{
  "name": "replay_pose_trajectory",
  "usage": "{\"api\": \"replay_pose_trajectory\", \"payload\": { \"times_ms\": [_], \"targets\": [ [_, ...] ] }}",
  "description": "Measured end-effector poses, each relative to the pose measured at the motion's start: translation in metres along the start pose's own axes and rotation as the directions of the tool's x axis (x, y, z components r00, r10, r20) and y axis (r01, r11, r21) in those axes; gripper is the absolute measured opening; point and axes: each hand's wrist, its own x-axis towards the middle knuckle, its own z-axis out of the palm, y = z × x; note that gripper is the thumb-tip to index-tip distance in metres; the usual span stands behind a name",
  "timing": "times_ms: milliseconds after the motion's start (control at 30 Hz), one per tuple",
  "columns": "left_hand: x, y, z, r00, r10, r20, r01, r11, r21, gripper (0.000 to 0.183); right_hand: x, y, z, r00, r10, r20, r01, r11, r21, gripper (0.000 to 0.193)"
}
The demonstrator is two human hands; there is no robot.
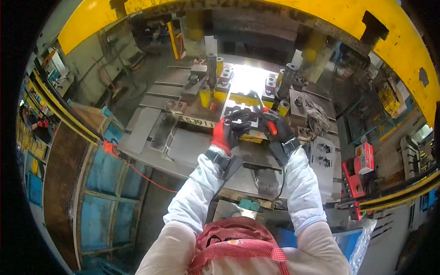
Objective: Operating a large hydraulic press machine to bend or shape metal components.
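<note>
My right hand (284, 131), in a dark glove, is closed round a red-handled tool (272, 126) with a dark, curved shaft reaching forward over the die. What kind of tool it is does not show clearly. To its left is my left hand (233, 129), in a red and black glove, palm down with its fingers apart and slightly bent. Those fingers are over the near edge of a pale metal sheet with dark cut-outs (228, 109), and contact is unclear. Behind the sheet, a plate (250, 79) glares under bright light between the die's guide posts (287, 81).
Yellow press framing (256, 5) arches overhead. Cut metal pieces (322, 156) lie on the bed at right, near crumpled plastic (317, 115). A red control box (353, 179) stands at far right. Blue panelled crating (98, 197) and a red cable (145, 176) are at left.
</note>
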Motion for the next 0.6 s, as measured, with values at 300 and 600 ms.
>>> {"api": "replay_pose_trajectory", "payload": {
  "times_ms": [300, 600],
  "targets": [
    [0.004, -0.011, -0.01, 0.998, 0.061, -0.013, -0.062, 0.992, -0.109, 0.036, -0.085, -0.045, 0.04, 0.933, 0.179, -0.311, -0.088, 0.954, 0.288, 0.053],
    [0.01, -0.016, -0.014, 0.994, 0.035, -0.102, -0.046, 0.993, -0.111, 0.039, -0.349, -0.002, 0.098, 0.679, 0.421, -0.602, -0.38, 0.902, 0.203, 0.047]
  ]
}}
